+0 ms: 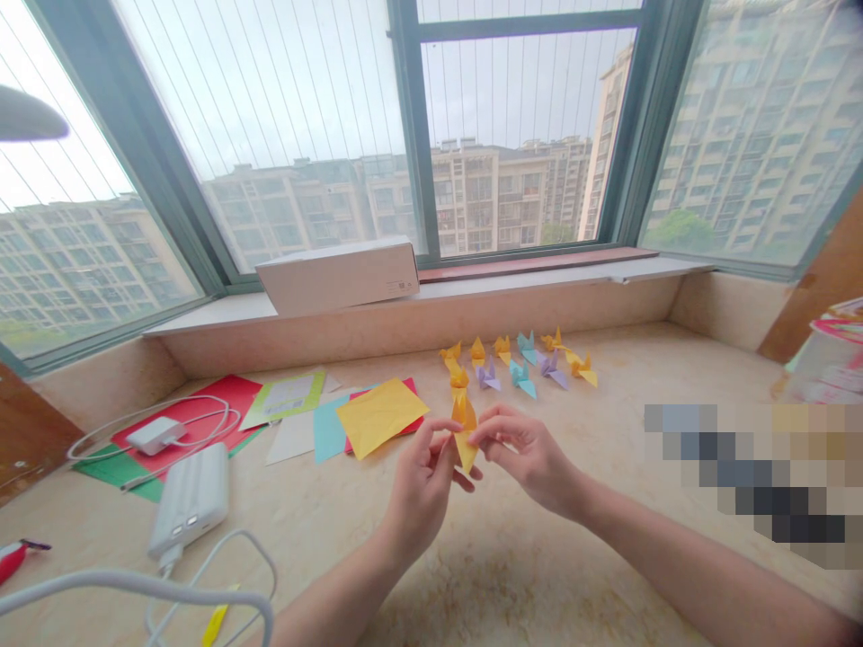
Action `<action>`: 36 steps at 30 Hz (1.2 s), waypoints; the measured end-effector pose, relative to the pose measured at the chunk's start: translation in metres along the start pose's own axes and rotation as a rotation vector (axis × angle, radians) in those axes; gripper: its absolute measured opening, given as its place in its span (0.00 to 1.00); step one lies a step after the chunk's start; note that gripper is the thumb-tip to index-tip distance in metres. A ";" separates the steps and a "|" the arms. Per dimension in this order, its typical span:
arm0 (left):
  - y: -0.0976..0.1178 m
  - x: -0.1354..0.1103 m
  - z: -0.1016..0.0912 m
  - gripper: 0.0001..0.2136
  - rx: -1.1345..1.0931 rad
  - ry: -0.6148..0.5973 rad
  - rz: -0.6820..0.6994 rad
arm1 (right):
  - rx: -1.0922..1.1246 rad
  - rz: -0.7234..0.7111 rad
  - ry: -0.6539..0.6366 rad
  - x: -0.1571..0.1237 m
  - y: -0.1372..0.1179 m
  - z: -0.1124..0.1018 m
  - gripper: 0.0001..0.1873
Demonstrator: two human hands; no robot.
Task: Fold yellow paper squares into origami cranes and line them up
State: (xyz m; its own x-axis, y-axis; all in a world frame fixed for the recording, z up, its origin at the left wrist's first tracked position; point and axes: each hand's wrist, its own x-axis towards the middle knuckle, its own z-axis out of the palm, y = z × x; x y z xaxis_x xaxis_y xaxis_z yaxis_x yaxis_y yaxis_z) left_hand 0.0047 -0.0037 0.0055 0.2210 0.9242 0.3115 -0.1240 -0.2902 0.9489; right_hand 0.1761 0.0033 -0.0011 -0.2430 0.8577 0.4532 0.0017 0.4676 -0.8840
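Between my two hands is a yellow paper crane [467, 449], partly folded, with one point facing down toward me. The fingers of my left hand [428, 472] pinch its left side, thumb and forefinger together. My right hand [522, 449] has its fingertips closed on the right edge of the same paper. Just beyond stand finished paper cranes in two rough rows: an orange-yellow crane [458, 377], a purple crane [488, 374], a light blue crane [523, 379] and several more.
Left of my hands lie yellow paper [381, 416], red paper [202, 404] and other coloured sheets. A white charger [156, 435], a power bank [191, 499] and looping cables lie nearer. A white box [341, 279] rests on the window ledge. A plastic container [829, 359] stands at right.
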 end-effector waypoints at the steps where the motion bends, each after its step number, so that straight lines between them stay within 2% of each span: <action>1: 0.001 0.000 0.000 0.17 -0.007 0.002 -0.001 | 0.008 -0.001 0.008 0.000 0.000 0.001 0.07; 7: 0.005 -0.002 0.000 0.14 -0.048 -0.037 -0.015 | 0.094 0.010 -0.006 0.001 -0.001 0.003 0.06; 15: 0.001 0.000 0.000 0.12 -0.004 -0.020 -0.009 | 0.015 -0.012 -0.026 -0.001 -0.006 0.000 0.09; 19: -0.001 0.000 -0.002 0.12 0.029 -0.029 0.031 | -0.011 0.061 0.020 -0.001 -0.007 0.001 0.06; 24: -0.005 0.000 -0.003 0.14 0.029 -0.025 0.037 | -0.002 0.092 0.088 0.002 -0.003 0.001 0.12; 29: -0.009 0.003 -0.002 0.22 0.011 0.033 0.005 | 0.015 0.192 0.093 0.003 0.002 0.005 0.21; 36: -0.009 0.004 -0.003 0.15 0.075 -0.011 -0.017 | -0.020 0.193 0.077 0.001 0.003 0.007 0.17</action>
State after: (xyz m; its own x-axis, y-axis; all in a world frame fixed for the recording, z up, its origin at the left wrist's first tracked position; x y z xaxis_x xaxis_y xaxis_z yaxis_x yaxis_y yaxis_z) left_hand 0.0038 0.0036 -0.0016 0.2331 0.9265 0.2955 -0.0477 -0.2926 0.9550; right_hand 0.1691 0.0040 -0.0038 -0.1614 0.9453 0.2835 0.0602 0.2961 -0.9533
